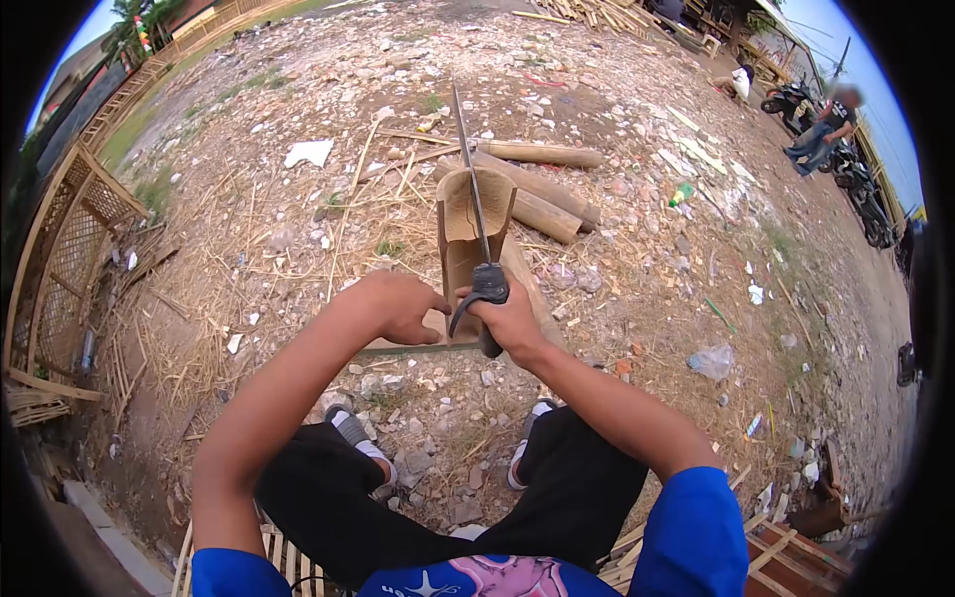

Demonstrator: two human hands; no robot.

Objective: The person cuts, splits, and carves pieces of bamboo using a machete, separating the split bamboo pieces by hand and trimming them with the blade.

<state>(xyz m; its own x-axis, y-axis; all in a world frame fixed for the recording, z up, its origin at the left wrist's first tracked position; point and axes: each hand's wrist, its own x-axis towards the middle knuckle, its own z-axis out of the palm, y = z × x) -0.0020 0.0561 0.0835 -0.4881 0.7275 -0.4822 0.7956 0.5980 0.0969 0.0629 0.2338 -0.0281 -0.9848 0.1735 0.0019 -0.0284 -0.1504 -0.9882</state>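
a: what lies around the work?
b: bamboo poles (552, 154) lie just beyond the upright hollow piece (455, 217), among thin sticks and rubble. a woven frame (70, 264) stands at the far left; at the upper right, a person (836, 124) is beside parked motorbikes (863, 194).
a: does anything stand in the way?
b: the long blade (470, 164) crosses the hollow piece, hiding a strip of it. the piece is in front of the worker's feet, near both hands.
a: and those hands?
b: the right hand (509, 320) is closed around the black-wrapped handle (488, 283). the left hand (403, 310) is partly open, thumb and fingers curled with a gap between, beside the piece's lower part; whether it touches, one cannot tell.
a: any containers?
b: a green bottle (682, 194) lies on the ground to the right, and a clear plastic bag (710, 361) lies nearer the worker. their contents are too small to tell.
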